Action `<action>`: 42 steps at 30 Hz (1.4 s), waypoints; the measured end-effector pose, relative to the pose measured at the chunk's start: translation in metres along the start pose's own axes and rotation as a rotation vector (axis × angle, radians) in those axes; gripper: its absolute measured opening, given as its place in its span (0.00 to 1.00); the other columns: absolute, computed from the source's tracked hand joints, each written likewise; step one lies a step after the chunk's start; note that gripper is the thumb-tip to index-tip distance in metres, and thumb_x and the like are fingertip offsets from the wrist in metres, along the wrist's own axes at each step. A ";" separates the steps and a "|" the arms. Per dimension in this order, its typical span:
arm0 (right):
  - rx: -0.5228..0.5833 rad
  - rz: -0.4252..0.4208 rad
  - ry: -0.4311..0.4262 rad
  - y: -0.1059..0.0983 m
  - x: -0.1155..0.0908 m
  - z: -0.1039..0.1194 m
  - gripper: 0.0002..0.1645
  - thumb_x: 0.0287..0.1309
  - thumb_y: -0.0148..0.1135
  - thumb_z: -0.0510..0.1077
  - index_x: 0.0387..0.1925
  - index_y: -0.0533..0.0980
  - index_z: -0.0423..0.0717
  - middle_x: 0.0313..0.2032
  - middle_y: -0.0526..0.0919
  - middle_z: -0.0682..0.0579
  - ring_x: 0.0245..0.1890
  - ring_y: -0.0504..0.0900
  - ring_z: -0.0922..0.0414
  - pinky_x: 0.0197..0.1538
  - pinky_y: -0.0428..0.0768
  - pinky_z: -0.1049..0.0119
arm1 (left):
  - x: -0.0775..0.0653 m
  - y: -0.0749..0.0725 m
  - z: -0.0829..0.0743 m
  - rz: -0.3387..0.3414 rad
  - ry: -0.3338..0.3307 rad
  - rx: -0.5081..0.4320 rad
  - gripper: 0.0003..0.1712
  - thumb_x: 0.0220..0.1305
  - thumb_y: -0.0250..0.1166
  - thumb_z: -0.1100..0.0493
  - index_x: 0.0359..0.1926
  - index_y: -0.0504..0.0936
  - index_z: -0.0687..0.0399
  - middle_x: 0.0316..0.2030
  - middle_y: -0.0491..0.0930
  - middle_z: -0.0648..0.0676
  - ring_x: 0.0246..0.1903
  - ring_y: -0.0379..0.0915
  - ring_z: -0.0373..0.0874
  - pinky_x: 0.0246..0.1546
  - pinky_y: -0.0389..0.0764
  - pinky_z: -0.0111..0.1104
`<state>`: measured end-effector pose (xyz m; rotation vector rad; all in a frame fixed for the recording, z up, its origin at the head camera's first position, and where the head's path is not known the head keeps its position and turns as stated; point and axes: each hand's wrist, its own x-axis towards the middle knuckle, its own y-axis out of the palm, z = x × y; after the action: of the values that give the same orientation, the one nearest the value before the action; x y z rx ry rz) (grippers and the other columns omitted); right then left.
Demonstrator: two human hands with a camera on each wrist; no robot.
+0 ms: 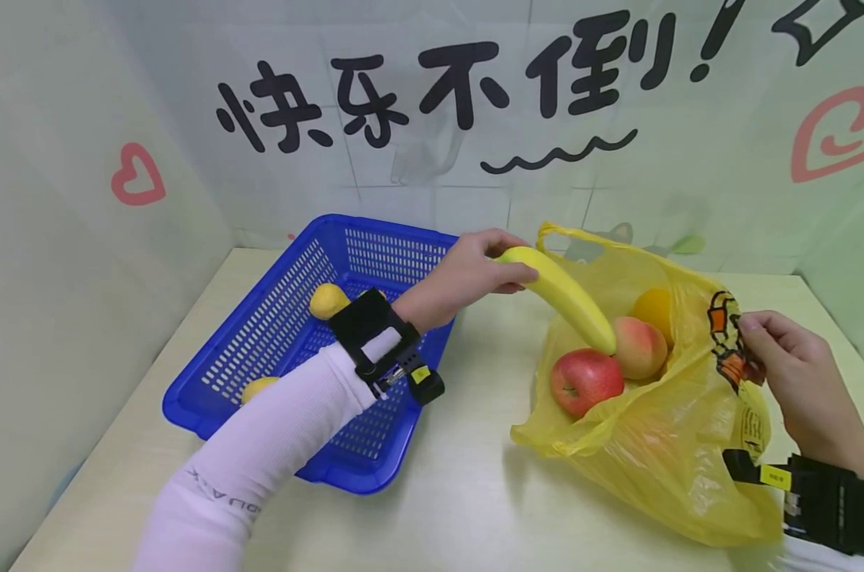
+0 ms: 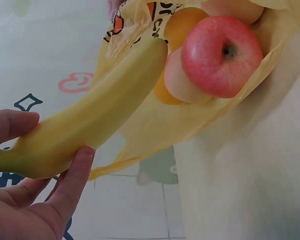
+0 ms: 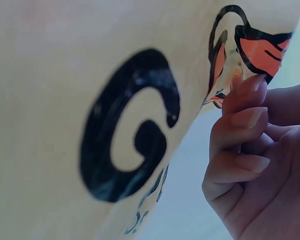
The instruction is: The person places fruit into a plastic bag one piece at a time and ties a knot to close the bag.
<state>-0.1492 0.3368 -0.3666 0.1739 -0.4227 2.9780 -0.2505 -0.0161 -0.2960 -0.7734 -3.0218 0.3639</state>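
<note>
My left hand [image 1: 485, 266] grips a yellow banana [image 1: 564, 294] near its stem end, thumb on one side and fingers on the other, as the left wrist view shows. The banana's far tip reaches over the mouth of a yellow plastic bag [image 1: 689, 461], close above a red apple [image 1: 586, 381] and a peach [image 1: 639, 347]. Behind the peach sits an orange [image 1: 653, 310]. With curled fingers my right hand [image 1: 789, 365] pinches the bag's right edge, beside its printed orange-and-black figure. In the right wrist view the bag's wall [image 3: 50, 125] fills the left side.
To the left stands a blue plastic basket [image 1: 225, 349] with several yellow fruits in it, among them a round one [image 1: 328, 302] near the back; my left forearm crosses over the basket. A wall sheet [image 1: 439, 159] with black lettering rises behind the table [image 1: 475, 492].
</note>
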 end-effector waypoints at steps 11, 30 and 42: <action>-0.001 -0.001 -0.022 0.002 0.001 0.003 0.12 0.73 0.48 0.51 0.40 0.73 0.49 0.25 0.72 0.61 0.23 0.66 0.61 0.27 0.61 0.65 | 0.014 0.031 0.009 0.005 0.023 -0.015 0.22 0.64 0.67 0.58 0.57 0.78 0.58 0.46 0.79 0.55 0.43 0.82 0.46 0.48 0.83 0.30; 0.077 -0.011 -0.016 0.002 0.001 0.000 0.10 0.73 0.50 0.49 0.39 0.74 0.48 0.25 0.73 0.60 0.23 0.66 0.61 0.27 0.59 0.64 | 0.019 0.073 0.019 0.155 -0.104 -0.183 0.21 0.61 0.68 0.64 0.55 0.77 0.62 0.38 0.79 0.51 0.36 0.83 0.43 0.49 0.84 0.37; 0.010 -0.011 -0.041 0.000 0.000 -0.002 0.13 0.73 0.47 0.51 0.38 0.72 0.47 0.24 0.70 0.59 0.23 0.64 0.59 0.27 0.59 0.64 | 0.003 0.104 0.024 0.202 -0.074 0.125 0.20 0.53 0.75 0.56 0.47 0.81 0.51 0.37 0.78 0.42 0.34 0.73 0.35 0.33 0.78 0.27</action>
<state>-0.1493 0.3378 -0.3685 0.2381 -0.4098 2.9705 -0.2053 0.0691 -0.3431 -1.0806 -2.9582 0.5909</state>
